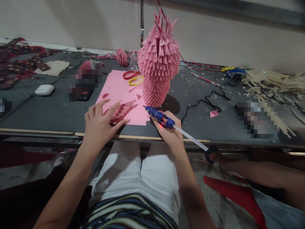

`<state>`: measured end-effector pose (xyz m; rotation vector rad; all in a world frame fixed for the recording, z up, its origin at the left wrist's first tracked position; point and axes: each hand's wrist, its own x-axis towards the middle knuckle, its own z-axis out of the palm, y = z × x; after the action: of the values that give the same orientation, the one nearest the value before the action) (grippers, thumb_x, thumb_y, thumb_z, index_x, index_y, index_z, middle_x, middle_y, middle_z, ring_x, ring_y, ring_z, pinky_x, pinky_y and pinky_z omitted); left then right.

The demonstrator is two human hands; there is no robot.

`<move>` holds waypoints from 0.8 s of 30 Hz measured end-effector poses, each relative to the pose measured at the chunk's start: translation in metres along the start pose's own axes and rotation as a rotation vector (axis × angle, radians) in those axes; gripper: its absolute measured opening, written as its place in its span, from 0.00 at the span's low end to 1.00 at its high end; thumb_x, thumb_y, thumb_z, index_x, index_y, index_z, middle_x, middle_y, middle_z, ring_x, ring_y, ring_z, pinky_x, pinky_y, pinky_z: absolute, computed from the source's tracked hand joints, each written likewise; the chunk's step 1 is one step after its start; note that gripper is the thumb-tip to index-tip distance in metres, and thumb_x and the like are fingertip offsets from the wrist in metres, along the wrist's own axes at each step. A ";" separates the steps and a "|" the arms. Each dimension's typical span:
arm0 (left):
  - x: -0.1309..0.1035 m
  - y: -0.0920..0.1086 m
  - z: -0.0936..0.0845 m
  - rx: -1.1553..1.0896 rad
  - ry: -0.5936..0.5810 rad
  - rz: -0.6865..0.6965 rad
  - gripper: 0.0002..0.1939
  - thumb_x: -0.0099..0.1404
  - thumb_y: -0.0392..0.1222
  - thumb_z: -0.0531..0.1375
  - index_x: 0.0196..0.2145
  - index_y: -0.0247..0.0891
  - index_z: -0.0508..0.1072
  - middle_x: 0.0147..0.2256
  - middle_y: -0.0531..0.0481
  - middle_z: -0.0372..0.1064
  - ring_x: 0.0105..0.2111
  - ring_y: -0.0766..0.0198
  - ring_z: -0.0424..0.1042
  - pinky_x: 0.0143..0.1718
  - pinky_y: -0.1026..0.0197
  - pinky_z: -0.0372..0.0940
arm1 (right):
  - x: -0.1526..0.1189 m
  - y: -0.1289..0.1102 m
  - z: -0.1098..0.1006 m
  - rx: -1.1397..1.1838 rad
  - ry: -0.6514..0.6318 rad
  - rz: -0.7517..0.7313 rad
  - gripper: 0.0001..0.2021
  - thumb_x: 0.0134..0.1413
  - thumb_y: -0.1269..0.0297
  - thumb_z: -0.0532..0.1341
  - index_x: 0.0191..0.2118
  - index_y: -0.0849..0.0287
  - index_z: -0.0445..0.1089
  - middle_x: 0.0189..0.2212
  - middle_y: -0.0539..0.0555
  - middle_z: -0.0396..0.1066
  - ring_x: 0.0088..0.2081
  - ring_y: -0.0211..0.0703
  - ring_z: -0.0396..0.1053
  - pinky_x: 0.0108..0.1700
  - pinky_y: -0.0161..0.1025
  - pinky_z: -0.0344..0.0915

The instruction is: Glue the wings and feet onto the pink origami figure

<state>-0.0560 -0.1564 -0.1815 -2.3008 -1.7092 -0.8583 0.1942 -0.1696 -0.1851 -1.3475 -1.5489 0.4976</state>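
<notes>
Gripping the glue gun (159,116) with right fingers (163,131), we'd best steady the folded paper (124,110) lightly using our spread left fingers (111,112)

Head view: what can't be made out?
All in the head view:
Pink folded paper pieces: near end partly hidden by the left hand.
Right hand: finger grip hidden beneath the glue gun.
Phone-like device: mostly pixelated.
Neighbour's bare limb: cut off by the right edge; arm or leg unclear.
</notes>
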 end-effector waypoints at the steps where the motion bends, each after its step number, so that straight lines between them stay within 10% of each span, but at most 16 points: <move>1: 0.001 -0.006 0.003 -0.018 -0.033 0.019 0.30 0.66 0.59 0.62 0.62 0.48 0.70 0.57 0.39 0.69 0.54 0.42 0.68 0.53 0.45 0.65 | 0.000 0.000 -0.001 0.011 -0.011 -0.002 0.07 0.54 0.62 0.64 0.30 0.56 0.67 0.31 0.50 0.71 0.34 0.40 0.69 0.40 0.35 0.65; 9: -0.007 0.011 0.011 -0.321 -0.009 0.041 0.21 0.72 0.50 0.58 0.58 0.40 0.75 0.46 0.45 0.77 0.44 0.58 0.75 0.49 0.57 0.70 | -0.007 -0.004 -0.007 0.064 -0.062 -0.023 0.05 0.53 0.64 0.64 0.30 0.57 0.69 0.30 0.50 0.72 0.32 0.39 0.69 0.39 0.35 0.64; 24: -0.015 0.007 0.021 -0.257 0.091 0.147 0.20 0.71 0.45 0.60 0.58 0.36 0.75 0.44 0.43 0.77 0.42 0.58 0.74 0.47 0.57 0.71 | -0.007 -0.004 0.002 -0.014 -0.078 -0.029 0.09 0.49 0.66 0.63 0.25 0.56 0.61 0.24 0.45 0.63 0.27 0.36 0.62 0.32 0.33 0.58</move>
<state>-0.0448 -0.1619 -0.2055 -2.4657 -1.4454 -1.1912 0.1901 -0.1763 -0.1852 -1.3280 -1.6366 0.5271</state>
